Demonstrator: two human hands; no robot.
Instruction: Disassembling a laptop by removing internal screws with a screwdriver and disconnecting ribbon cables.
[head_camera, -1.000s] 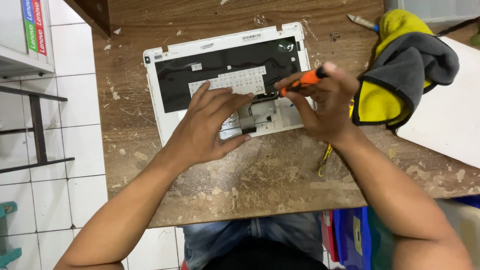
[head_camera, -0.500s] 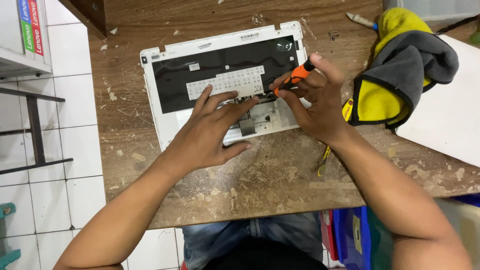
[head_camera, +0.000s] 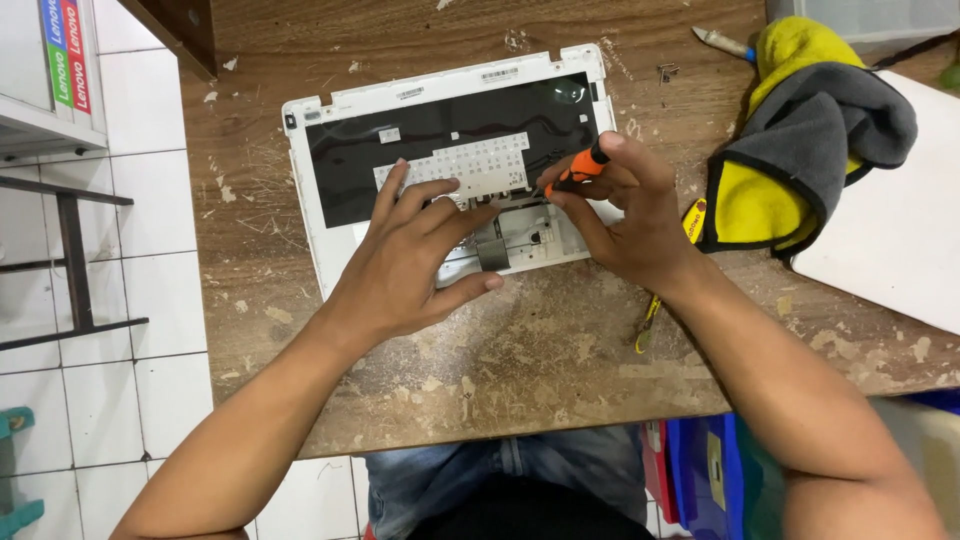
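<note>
We work at the worn wooden table (head_camera: 560, 350), where the white laptop shell (head_camera: 330, 240) lies flat, inside up, at 12 o'clock from us. Our left hand (head_camera: 415, 265) presses spread on it so it does not slide. Our right hand (head_camera: 620, 215), at 3 o'clock, pinches the orange screwdriver (head_camera: 575, 172), tip pointing into the shell. The yellow-grey cloth (head_camera: 810, 150) rests at 2 o'clock.

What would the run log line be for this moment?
left hand: flat on white laptop shell | right hand: orange screwdriver | bench
</note>
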